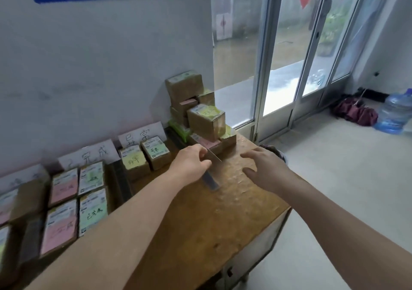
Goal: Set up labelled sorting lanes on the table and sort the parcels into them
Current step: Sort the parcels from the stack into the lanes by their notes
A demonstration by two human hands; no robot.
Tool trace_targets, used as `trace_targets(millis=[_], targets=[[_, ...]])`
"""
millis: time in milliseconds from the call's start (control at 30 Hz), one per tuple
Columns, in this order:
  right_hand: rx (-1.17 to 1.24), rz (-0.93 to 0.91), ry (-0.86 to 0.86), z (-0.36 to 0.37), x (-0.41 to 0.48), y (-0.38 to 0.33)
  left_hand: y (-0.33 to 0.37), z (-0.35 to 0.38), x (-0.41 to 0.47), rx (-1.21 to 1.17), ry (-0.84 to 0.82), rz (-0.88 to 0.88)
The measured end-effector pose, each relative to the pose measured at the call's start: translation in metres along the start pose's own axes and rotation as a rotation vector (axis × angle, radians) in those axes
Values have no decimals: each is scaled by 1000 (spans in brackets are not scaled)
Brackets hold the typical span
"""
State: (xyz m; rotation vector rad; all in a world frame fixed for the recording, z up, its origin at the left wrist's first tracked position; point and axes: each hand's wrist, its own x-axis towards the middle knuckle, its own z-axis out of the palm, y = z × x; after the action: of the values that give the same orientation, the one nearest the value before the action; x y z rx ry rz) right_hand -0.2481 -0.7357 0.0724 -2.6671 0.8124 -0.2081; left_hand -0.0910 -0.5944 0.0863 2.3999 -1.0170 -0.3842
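Pinching a dark flat strip [210, 181] just in front of the parcel pile [200, 113], the left hand [191, 162] has its fingers curled round it, while the right hand [265, 167] hovers over the worktop [223, 213], fingers spread and released. Other parcels [66, 200] lie in lanes below handwritten paper labels [89, 155] along the wall [89, 66].

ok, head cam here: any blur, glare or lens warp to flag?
Head view: sorted parcels at lower left are smeared, text mostly illegible; the dark strip the left hand grips is soft; daylight through the glass door washes out the threshold; door frames bow from the wide lens.
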Motion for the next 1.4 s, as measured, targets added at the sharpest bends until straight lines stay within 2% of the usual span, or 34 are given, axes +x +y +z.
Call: trace_targets(millis=[267,467,633,833,933,1033,1167,1400], targets=[[-38,2,-44,-4,90,29,15,15,99,-175,31,-107],[1,-8,-107,9,151,59,20,31,161,-359,114,-282],[33,-67,-108,14,206,79,37,34,206,-375,217,-448],[62,-166,-179,12,260,116,59,52,269,-253,270,-656],[79,-217,-205,14,279,135,69,63,298,-338,275,-779],[96,-263,-231,17,290,152,73,76,313,-373,348,-881],[146,-299,-243,21,301,166,79,82,313,-278,445,-952],[177,-346,-299,31,307,161,86,76,293,-278,454,-923]])
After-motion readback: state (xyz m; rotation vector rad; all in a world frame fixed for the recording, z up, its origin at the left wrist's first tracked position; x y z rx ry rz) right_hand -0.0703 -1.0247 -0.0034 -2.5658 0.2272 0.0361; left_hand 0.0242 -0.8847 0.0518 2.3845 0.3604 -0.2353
